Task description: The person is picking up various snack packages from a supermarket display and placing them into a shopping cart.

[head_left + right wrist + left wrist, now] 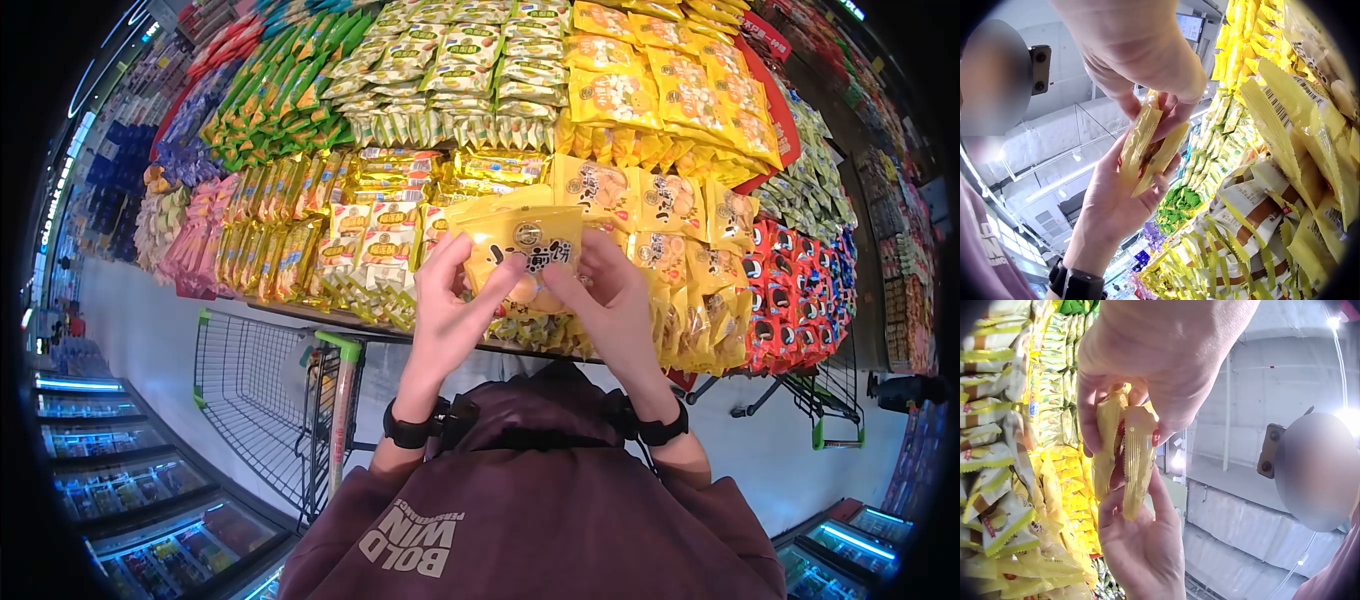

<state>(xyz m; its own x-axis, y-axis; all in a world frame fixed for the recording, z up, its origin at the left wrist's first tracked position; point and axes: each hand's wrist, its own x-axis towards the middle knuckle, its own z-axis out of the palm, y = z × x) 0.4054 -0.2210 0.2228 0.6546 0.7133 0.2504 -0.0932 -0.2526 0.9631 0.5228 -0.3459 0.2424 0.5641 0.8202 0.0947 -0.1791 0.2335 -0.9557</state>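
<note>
Two yellow snack packets lie one against the other between the hands; the front packet [525,255] faces the camera with dark lettering. The left hand [445,300] grips their left side, thumb on the front. On the right side the right hand [612,305] pinches them, thumb also on the front. Seen from the left wrist, the packets [1138,462] stand edge-on, with the left hand [1154,362] above and the right hand [1144,550] below. In the right wrist view the packets [1141,147] are spread slightly apart between the right hand [1141,50] and left hand [1113,206].
Behind the hands a display holds stacked snacks: yellow bags [612,97], green packets [280,90] and red packets [790,300]. A shopping cart [265,385] stands at the lower left, another cart [830,400] at the right. Freezers [130,490] line the lower left.
</note>
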